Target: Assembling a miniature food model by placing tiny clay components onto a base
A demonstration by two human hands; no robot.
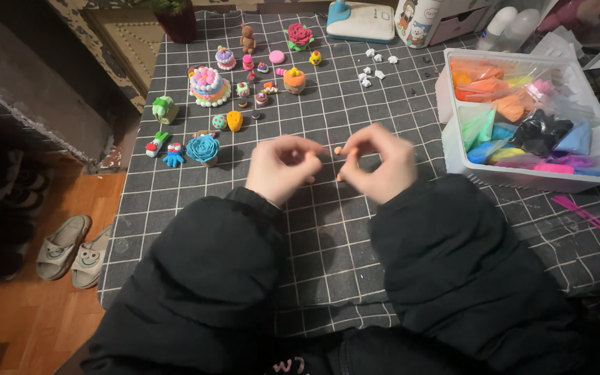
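My right hand (380, 163) pinches a small orange clay piece (339, 150) between thumb and fingertips, just above the black grid-patterned mat (328, 229). My left hand (282, 167) is curled close beside it, fingers bent inward, and a bit of orange clay shows near its fingertips (310, 180). Whether the left hand grips anything is unclear. Both black sleeves cover my forearms.
Several small clay figures stand at the mat's far left: a layered cake (209, 86), a blue rose (203, 148), a red rose (298, 35), a brown bear (247, 39). A white bin of coloured clay bags (453, 132) sits right. Pink tools (588, 217) lie near it. Slippers (71, 250) rest on the floor.
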